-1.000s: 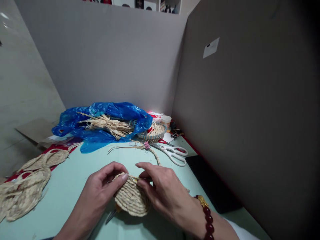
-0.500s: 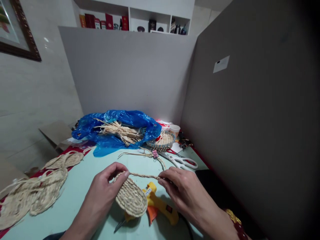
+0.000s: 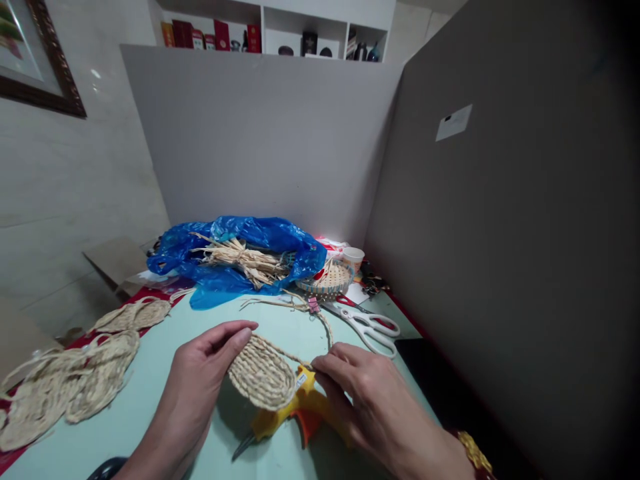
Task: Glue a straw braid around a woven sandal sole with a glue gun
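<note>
Woven oval: held up over the counter (image 3: 170, 360), lower centre of the frame (image 3: 263, 377).
Left hand: pinching the oval's upper left edge between thumb and fingers (image 3: 200, 367).
Right hand: gripping the braided strand (image 3: 285, 355) at lower centre-right (image 3: 373, 390).
Just changed: half a second ago the strand ran nearly level; now it slopes down to the right, lying closer along the oval's edge, apparently not yet joined there.
Underneath: yellow glue gun (image 3: 270, 421), its nozzle toward the lower left, more of its front uncovered; it crowds the space below both hands.
Mid-frame: pink clip (image 3: 313, 305) on the braid, with white-handled scissors (image 3: 356, 321) just beside.
Behind: blue bag (image 3: 260, 227) holding a straw bundle (image 3: 245, 259).
Left edge: more woven pieces (image 3: 103, 377), well apart.
</note>
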The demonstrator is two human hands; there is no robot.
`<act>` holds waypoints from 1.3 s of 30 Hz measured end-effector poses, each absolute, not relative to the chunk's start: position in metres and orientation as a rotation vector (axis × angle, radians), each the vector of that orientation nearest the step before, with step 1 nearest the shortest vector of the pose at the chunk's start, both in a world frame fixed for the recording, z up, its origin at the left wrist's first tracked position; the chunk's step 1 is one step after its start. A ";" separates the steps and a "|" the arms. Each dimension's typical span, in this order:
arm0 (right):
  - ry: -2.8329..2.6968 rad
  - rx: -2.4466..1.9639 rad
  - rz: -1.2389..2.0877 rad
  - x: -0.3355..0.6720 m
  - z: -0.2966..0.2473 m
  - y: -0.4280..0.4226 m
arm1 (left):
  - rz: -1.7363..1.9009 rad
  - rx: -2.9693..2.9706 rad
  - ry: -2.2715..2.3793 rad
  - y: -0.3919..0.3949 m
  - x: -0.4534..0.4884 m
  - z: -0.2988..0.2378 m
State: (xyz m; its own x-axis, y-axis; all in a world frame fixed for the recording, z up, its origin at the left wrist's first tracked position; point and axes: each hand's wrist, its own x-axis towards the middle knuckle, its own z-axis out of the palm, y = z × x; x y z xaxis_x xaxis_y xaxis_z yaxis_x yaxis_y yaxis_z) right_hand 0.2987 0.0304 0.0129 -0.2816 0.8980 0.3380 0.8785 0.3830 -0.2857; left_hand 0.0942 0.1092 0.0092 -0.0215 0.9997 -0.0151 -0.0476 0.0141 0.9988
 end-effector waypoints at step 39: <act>-1.370 -1.301 0.517 0.261 0.008 0.039 | 1.301 1.140 0.993 0.096 0.096 -0.005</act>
State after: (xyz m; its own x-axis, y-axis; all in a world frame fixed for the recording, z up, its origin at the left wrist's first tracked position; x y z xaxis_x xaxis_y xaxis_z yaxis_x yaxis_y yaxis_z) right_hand 0.2612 0.0394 0.0080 0.2299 0.8844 0.4061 0.3962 0.2961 -0.8691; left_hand 0.0957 0.0962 -0.0046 0.0501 0.9961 0.0722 -0.1926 -0.0613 0.9794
